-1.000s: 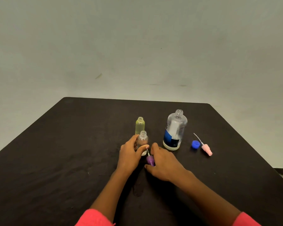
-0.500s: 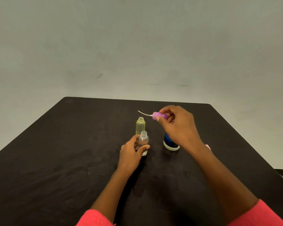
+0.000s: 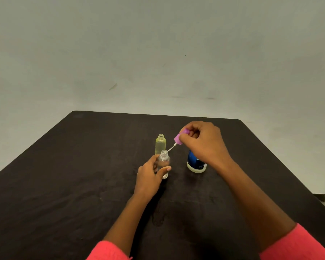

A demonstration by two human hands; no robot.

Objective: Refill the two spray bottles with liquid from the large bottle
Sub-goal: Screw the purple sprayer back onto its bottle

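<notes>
One dark matte desk (image 3: 64,175) stands against a plain pale wall (image 3: 158,53). Near its centre the left hand (image 3: 148,177) grips the upright clear spray bottle (image 3: 164,163). The right hand (image 3: 203,143) pinches the purple spray cap (image 3: 179,138), tube tip at that bottle's neck. The yellow spray bottle (image 3: 160,144) stands just behind, the large bottle (image 3: 195,165) to the right.

Two small spray bottles (image 3: 164,159) (image 3: 160,145), one large bottle (image 3: 196,165), one purple spray top (image 3: 179,138), two hands (image 3: 148,178) (image 3: 204,143)
</notes>
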